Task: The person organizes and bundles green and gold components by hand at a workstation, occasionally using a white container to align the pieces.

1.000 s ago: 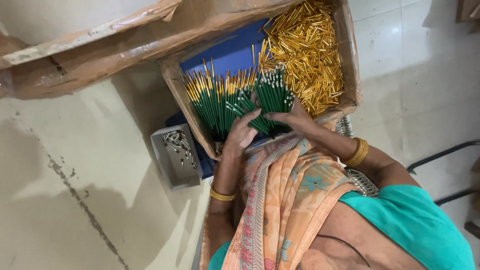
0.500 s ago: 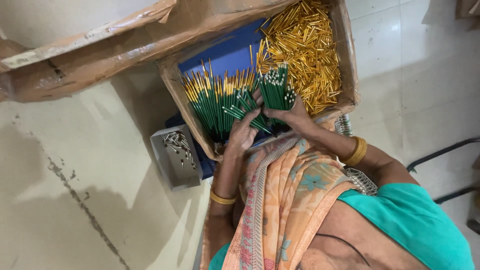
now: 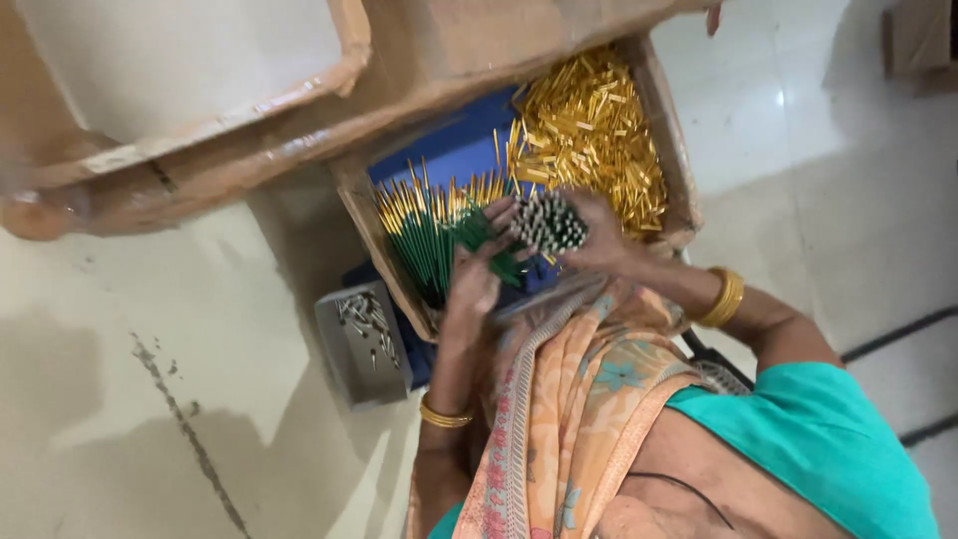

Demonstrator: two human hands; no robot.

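Gripping a bundle of green sticks, the right hand is closed around it, with the pale stick ends turned toward the camera. The left hand is laid, fingers spread, on the loose green sticks just beside the bundle; whether any stick is pinched there cannot be told. The two hands are held close together, with the bundle between them.

Both hands are placed inside a cardboard tray, over its near edge. A gold bangle is worn on the right wrist and a gold bangle on the left wrist. An orange patterned cloth is draped below the hands, and a teal sleeve is seen behind the right arm.

Outward of the left hand, a small grey box holding small metal pins is set on the pale floor, touching the tray's outer wall.

Beyond the left hand, the loose sticks are fanned with gold tips pointing away, on a blue lining. Beyond the right hand, a heap of gold caps is piled in the tray's far end. Farther still, a large cardboard box is lying past the tray.
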